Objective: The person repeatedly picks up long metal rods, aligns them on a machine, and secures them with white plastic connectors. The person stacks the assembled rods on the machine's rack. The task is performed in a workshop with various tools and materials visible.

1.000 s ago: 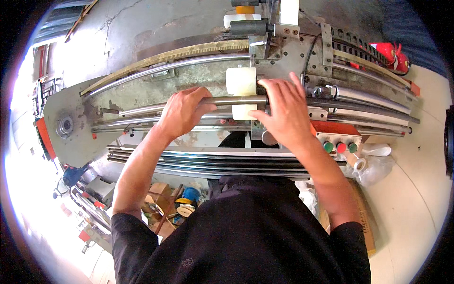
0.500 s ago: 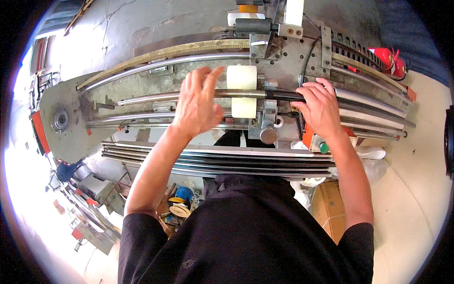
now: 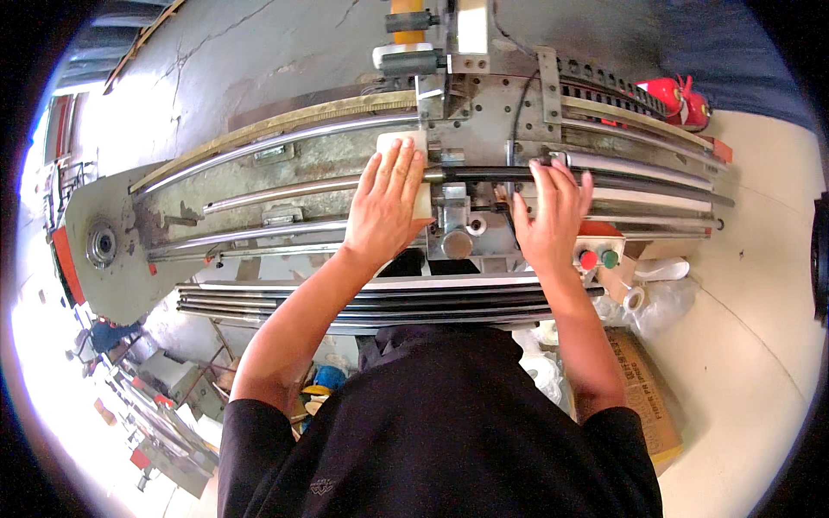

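My left hand (image 3: 387, 200) lies flat, fingers stretched, over a pale off-white pad (image 3: 400, 138) and the slim metal rod (image 3: 285, 194) crossing it. The hand covers most of the pad. Fingers apart and slightly curved, my right hand (image 3: 550, 214) rests over the black-covered stretch of the rod (image 3: 484, 173); whether it presses on the rod I cannot tell. Between my hands, the rod passes above a metal carriage plate (image 3: 488, 108) with a round knob (image 3: 457, 244) on its near side.
Guide rails (image 3: 259, 160) run along the long machine bed. Several dark rods (image 3: 414, 300) lie along its near side. Red and green buttons (image 3: 598, 258) sit near my right wrist. Fire extinguishers (image 3: 678, 99) stand at the far right, and a cardboard box (image 3: 643, 397) lies on the floor.
My left hand has moved from beside the pale pad to flat on top of it. My right hand's fingers have straightened and spread over the rod. The whole view has shifted somewhat.
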Demonstrator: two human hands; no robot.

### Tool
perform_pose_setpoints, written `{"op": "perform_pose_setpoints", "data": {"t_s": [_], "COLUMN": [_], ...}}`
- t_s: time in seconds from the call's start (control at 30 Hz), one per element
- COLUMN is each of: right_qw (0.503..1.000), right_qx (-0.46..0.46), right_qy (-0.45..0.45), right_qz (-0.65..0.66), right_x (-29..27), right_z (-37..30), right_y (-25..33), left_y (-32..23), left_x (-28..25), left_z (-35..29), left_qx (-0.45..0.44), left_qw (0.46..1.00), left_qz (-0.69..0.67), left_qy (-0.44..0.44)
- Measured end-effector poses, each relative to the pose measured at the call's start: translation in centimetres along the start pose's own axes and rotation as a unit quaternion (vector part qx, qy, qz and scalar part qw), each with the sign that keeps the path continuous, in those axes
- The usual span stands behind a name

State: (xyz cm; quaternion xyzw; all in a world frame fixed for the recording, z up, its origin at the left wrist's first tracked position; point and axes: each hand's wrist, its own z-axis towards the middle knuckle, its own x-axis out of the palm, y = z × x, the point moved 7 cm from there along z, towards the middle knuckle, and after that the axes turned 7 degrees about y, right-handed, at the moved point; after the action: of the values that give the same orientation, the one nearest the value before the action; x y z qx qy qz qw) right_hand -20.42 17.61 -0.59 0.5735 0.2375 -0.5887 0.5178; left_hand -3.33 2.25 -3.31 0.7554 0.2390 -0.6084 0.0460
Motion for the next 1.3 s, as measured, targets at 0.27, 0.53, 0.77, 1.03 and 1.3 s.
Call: {"op": "perform_pose_setpoints", "data": {"t_s": [0.27,0.53,0.77,1.03,1.3], "right_qw": [0.974,0.942,0.935,0.964,0.967], "right_qx": [0.19,0.289,0.304,0.24,0.229], "right_qy": [-0.124,0.092,0.133,0.114,0.113], "right_qz": [-0.014,-0.147,-0.123,-0.027,-0.026], "right_x": [-8.4,-4.3,-4.6,-0.8,-2.3], "right_z": [-13.6,-20.4,-18.6,-24.5,-27.7], "right_y": [-6.9,-12.9,-11.9,1.0,10.0], "left_y": [-0.3,-0.1,0.0,0.0,0.2], "left_x": [1.7,2.7,2.7,3.3,2.0], "left_z": [-0.9,-1.6,-2.0,-2.3,-3.2], "left_qx": [-0.02,-0.002,0.009,0.023,0.03], "left_qw": [0.999,0.997,0.993,0.986,0.98], "left_qz": [-0.004,0.035,0.072,0.074,0.078], "left_qy": [-0.048,-0.072,-0.096,-0.149,-0.181]}}
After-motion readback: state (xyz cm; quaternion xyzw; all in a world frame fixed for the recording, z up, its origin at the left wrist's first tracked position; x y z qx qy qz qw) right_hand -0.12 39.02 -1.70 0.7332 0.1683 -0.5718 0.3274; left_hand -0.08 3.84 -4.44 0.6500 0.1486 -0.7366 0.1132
